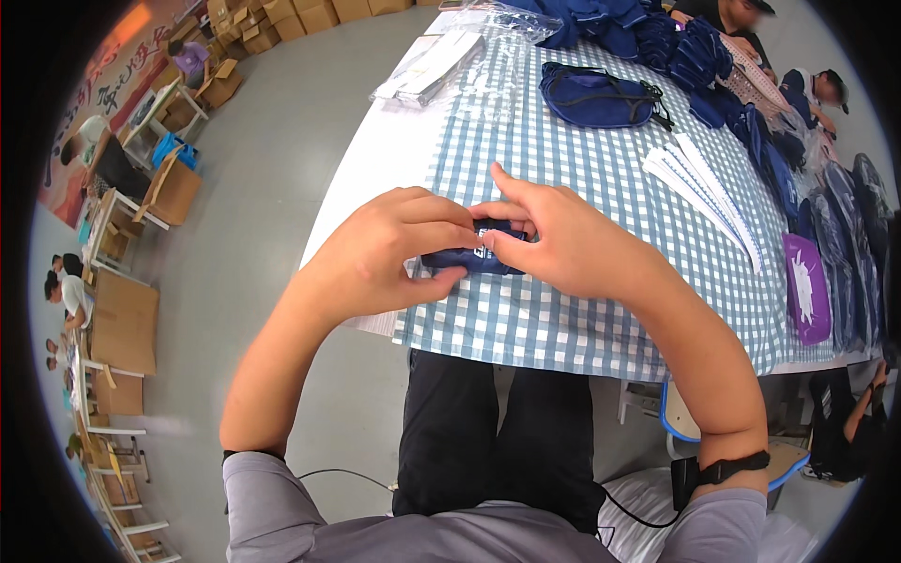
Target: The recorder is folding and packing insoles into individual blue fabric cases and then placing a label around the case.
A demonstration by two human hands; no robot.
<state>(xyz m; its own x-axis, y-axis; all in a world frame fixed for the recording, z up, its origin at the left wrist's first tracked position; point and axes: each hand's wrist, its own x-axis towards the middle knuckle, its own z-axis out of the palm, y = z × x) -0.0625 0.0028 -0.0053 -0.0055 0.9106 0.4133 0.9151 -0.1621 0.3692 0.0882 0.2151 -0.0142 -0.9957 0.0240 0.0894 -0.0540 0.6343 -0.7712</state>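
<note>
A small folded bundle of navy fabric [460, 260] with white print lies on the blue-and-white checked tablecloth [563, 319], near the table's front edge. My left hand [380, 246] grips its left part, fingers over the top and thumb along the near side. From the right, my right hand [558, 235] pinches the bundle by the print between thumb and bent fingers, while one finger sticks up. The fingers partly cover the bundle. Farther back lies a flat navy pouch [596, 98] with black cords.
White printed strips [704, 197] fan out at right, by a purple packet [807, 291]. Navy fabric items [690, 47] are heaped along the far and right edges. White flat packs [432, 70] and clear plastic lie far left. Other people sit across the table.
</note>
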